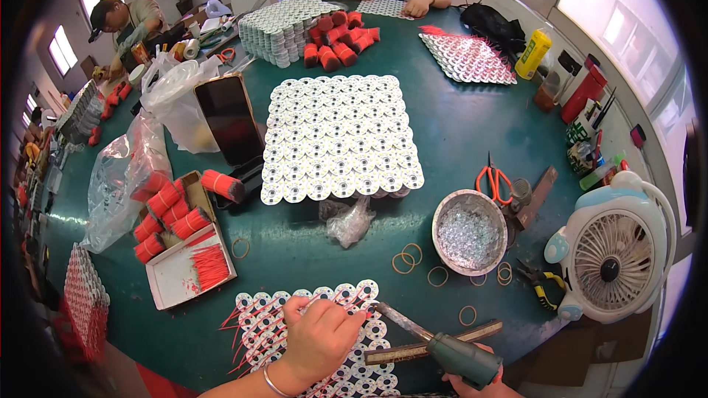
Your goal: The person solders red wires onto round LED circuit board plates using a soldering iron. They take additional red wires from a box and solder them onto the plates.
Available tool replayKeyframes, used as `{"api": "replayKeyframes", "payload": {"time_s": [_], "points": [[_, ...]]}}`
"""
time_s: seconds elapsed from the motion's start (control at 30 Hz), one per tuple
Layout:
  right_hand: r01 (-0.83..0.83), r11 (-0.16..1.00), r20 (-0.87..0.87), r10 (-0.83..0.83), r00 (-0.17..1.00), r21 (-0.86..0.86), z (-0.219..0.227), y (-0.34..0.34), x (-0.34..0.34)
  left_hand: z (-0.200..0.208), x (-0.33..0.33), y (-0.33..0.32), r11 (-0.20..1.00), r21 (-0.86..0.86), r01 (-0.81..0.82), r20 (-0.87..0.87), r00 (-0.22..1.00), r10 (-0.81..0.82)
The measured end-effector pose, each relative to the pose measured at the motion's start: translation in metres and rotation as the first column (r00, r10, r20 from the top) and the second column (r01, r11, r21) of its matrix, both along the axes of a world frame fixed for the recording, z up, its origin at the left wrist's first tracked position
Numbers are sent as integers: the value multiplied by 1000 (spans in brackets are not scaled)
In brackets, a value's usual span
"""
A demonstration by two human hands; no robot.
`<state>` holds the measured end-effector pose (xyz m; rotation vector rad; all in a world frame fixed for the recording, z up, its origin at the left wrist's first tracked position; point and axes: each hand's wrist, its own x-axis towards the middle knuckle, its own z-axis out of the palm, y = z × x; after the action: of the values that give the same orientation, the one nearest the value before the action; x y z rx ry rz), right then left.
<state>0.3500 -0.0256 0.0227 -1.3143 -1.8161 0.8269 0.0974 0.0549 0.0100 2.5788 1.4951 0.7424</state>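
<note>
Circuit boards (375,329), white and round, lie in rows on the tabletop (287,250) at bottom centre. Over them, the left hand (318,339) bends palm down, fingers pinched together, but on what I cannot tell. At lower right, the right hand (476,389) has its fingers around the soldering iron (461,359), tilted up-left.

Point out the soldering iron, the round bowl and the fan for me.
Soldering iron (451,352): head view, on its dark green handle.
Round bowl (470,193): head view, on its far rim.
Fan (610,270): head view, on its dark hub.
</note>
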Motion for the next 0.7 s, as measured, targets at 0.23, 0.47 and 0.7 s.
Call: {"api": "replayKeyframes", "payload": {"time_s": [0.23, 0.47, 0.7], "points": [[-11, 998, -8, 11, 1000, -60, 7, 2, -4, -1, 0, 0, 1000, -10, -5, 5, 1000, 5], [-79, 986, 207, 49, 977, 144, 9, 1, -5, -5, 0, 0, 1000, -22, 6, 44, 999, -5], [77, 992, -96, -86, 992, -96, -4, -8, 2, -3, 0, 2, 1000, -14, 1, 13, 1000, -1]]}}
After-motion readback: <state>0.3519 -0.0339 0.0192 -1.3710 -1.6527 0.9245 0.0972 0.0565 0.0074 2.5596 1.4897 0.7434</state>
